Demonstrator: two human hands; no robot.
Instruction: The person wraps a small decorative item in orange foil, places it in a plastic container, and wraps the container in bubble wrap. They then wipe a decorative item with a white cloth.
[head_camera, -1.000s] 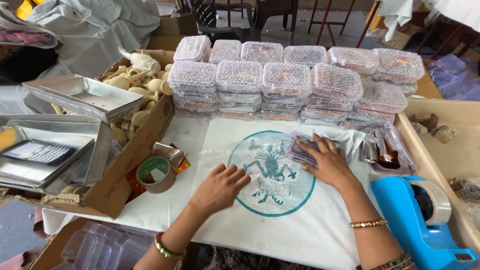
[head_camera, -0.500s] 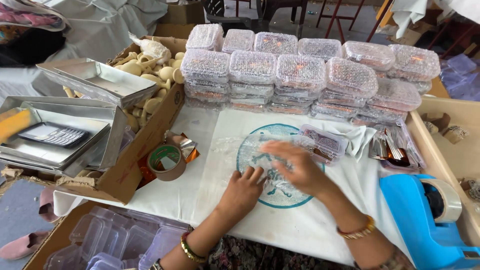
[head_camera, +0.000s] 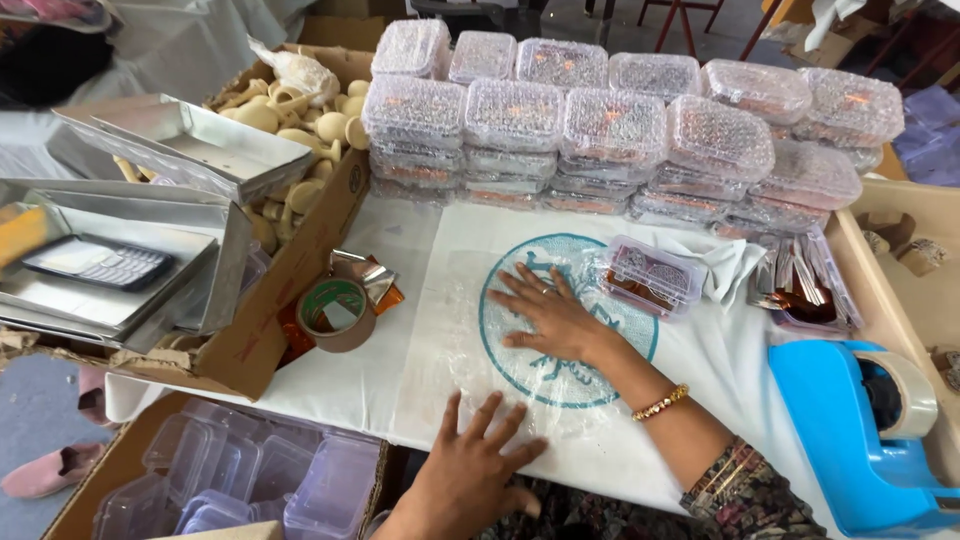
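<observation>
Head view: right hand (head_camera: 552, 318) and left hand (head_camera: 478, 462), both flat with fingers spread and grasping nothing, press a bubble wrap sheet (head_camera: 470, 340) onto the white cloth (head_camera: 700, 360). Smoothing step; filled clear box (head_camera: 655, 275), just right, seemingly gets wrapped next.

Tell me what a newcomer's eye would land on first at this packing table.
First, the stacks of bubble-wrapped boxes filling the far edge of the table. Next, the two hands pressed flat on a sheet of bubble wrap over the teal round print: the right hand at the centre, the left hand at the near edge. The bright blue tape dispenser stands at the near right.
</observation>
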